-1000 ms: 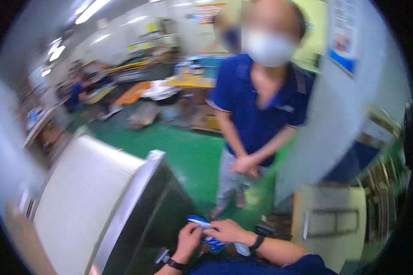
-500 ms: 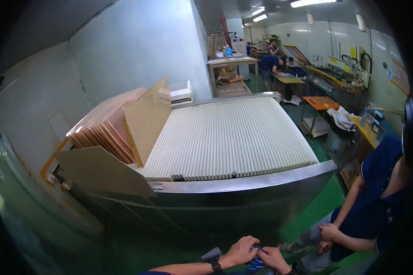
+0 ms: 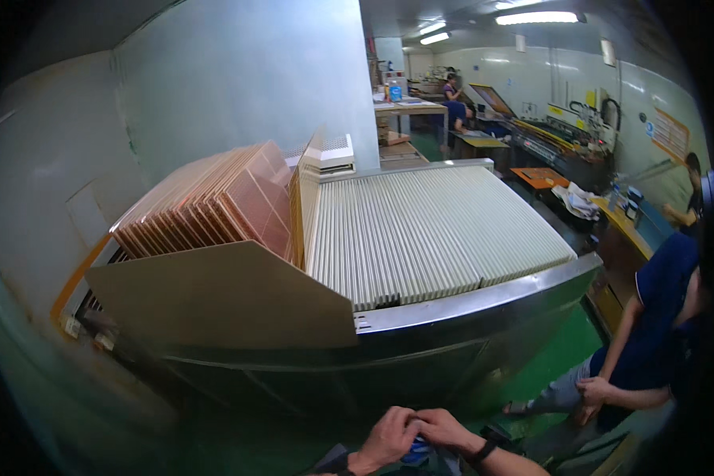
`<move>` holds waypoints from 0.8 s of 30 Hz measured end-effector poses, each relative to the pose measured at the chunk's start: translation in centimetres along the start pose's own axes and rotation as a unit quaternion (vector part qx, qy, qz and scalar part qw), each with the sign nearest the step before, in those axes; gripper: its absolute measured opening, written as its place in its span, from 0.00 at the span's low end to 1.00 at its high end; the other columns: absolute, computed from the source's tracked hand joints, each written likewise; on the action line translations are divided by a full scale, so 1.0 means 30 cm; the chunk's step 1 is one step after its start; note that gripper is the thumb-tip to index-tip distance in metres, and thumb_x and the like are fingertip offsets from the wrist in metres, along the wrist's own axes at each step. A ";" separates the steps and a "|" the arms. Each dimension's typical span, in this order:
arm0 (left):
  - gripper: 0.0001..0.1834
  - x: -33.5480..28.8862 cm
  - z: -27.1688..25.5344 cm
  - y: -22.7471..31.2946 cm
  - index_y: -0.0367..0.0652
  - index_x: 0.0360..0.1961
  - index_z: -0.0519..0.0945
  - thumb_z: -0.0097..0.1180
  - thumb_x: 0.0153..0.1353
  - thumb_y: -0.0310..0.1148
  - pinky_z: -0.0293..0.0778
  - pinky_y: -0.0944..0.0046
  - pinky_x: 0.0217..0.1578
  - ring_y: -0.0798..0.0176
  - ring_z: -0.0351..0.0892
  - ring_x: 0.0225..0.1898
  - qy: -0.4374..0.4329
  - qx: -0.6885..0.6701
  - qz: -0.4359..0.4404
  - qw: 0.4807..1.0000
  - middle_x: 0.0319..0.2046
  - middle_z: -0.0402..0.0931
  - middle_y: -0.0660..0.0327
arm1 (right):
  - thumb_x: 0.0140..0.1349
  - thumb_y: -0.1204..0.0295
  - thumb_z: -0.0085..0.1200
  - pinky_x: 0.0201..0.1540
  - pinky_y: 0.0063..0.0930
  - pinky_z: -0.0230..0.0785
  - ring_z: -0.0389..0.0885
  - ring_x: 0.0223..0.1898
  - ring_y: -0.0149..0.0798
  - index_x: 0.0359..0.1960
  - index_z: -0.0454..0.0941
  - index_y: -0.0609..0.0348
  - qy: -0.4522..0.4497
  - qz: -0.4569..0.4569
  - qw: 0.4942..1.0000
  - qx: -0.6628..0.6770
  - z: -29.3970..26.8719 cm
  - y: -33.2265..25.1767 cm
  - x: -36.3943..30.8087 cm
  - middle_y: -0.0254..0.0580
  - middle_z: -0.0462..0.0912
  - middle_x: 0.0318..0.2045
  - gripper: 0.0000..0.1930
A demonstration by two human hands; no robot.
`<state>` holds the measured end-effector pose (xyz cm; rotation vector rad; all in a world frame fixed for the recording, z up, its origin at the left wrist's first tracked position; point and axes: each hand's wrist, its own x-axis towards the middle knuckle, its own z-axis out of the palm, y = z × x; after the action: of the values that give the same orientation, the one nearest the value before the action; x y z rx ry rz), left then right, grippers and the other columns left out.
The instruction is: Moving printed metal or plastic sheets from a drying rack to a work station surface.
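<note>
At the lower edge, my left hand [image 3: 387, 438] and my right hand [image 3: 447, 429] are brought together, fingers bent and closed. Between them is a small blue and whitish item [image 3: 417, 451], mostly covered by the fingers, so its kind cannot be made out. Both hands are apart from the wide rack [image 3: 444, 230] of white ridged slots beyond them. Several copper-coloured panels [image 3: 182, 206] stand on edge at the rack's left end. Close to them is an upright tan board [image 3: 312, 198], and a large brown board [image 3: 222, 297] stands in front.
A metal rail [image 3: 484, 297] runs along the rack's near side. At the right, close by, stands a person in a dark blue shirt [image 3: 650, 309], hands clasped. Further back are an orange-topped table [image 3: 538, 177], a machine [image 3: 555, 135] and other people working.
My view has shifted, so the rack and boards appear further right and more copper panels show. My hands stay together but sit slightly further left, the fingers repositioned around the blue item.
</note>
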<state>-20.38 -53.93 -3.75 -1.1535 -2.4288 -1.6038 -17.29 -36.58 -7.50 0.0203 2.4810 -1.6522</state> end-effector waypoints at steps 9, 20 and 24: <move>0.26 -0.294 -0.469 -0.273 0.45 0.55 0.73 0.59 0.53 0.33 0.75 0.55 0.46 0.56 0.79 0.46 -0.183 -0.016 -0.227 0.956 0.42 0.81 0.54 | 0.67 0.59 0.47 0.38 0.34 0.73 0.82 0.33 0.45 0.38 0.80 0.60 -0.111 -0.061 0.981 -0.148 0.512 -0.265 0.250 0.49 0.82 0.30 0.17; 0.13 -0.313 -0.537 -0.643 0.46 0.44 0.80 0.55 0.58 0.34 0.73 0.52 0.46 0.54 0.78 0.46 0.082 -0.571 -0.363 0.732 0.42 0.79 0.56 | 0.63 0.64 0.49 0.26 0.46 0.65 0.75 0.22 0.57 0.21 0.74 0.61 -0.252 -0.354 0.900 -0.036 0.656 -0.404 0.415 0.55 0.75 0.20 0.16; 0.13 -0.254 -0.427 -0.905 0.45 0.43 0.80 0.54 0.59 0.36 0.73 0.52 0.43 0.52 0.78 0.44 -0.052 -0.522 -0.368 0.768 0.42 0.79 0.55 | 0.63 0.59 0.50 0.26 0.46 0.66 0.75 0.22 0.56 0.21 0.74 0.61 -0.235 -0.364 0.897 -0.088 0.747 -0.380 0.460 0.53 0.76 0.20 0.18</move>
<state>-35.22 -74.01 -22.08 -0.1191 -2.0418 -3.4389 -29.24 -62.64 -7.45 -1.3060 2.3420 -1.3666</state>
